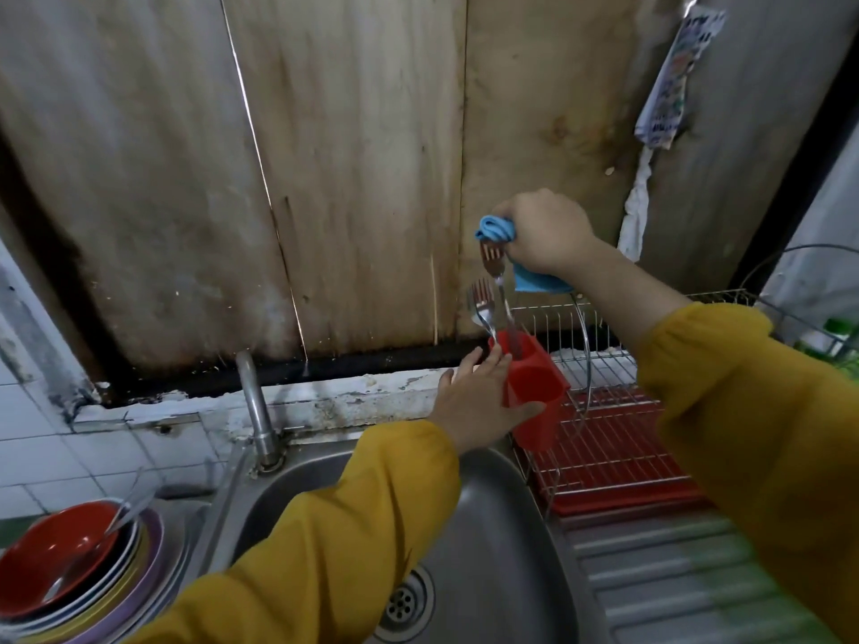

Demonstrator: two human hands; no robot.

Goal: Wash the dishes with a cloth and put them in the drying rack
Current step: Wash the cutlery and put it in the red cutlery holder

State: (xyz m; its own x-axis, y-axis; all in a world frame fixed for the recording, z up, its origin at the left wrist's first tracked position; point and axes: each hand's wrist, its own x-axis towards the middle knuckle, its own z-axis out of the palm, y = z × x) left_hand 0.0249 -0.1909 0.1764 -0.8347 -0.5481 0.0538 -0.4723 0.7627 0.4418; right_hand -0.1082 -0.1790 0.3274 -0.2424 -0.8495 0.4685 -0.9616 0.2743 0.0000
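fork (pixel 496 276) upright above red cutlery holder (pixel 534 388), handle down | gripped with blue cloth (pixel 497 227) by right hand (pixel 544 232) | holder grasped by left hand (pixel 474 404)

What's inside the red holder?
Two forks, tines up; the taller fork's tines meet the cloth in the right hand. Their handle ends and the holder's bottom are hidden by its wall.

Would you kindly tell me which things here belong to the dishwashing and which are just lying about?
Job: blue folded cloth, gripped by right hand; two steel forks in red plastic cutlery holder, held by left hand; wire drying rack; stacked plates; red bowl.
Lying about: printed packet hanging on wall; green container, far right.
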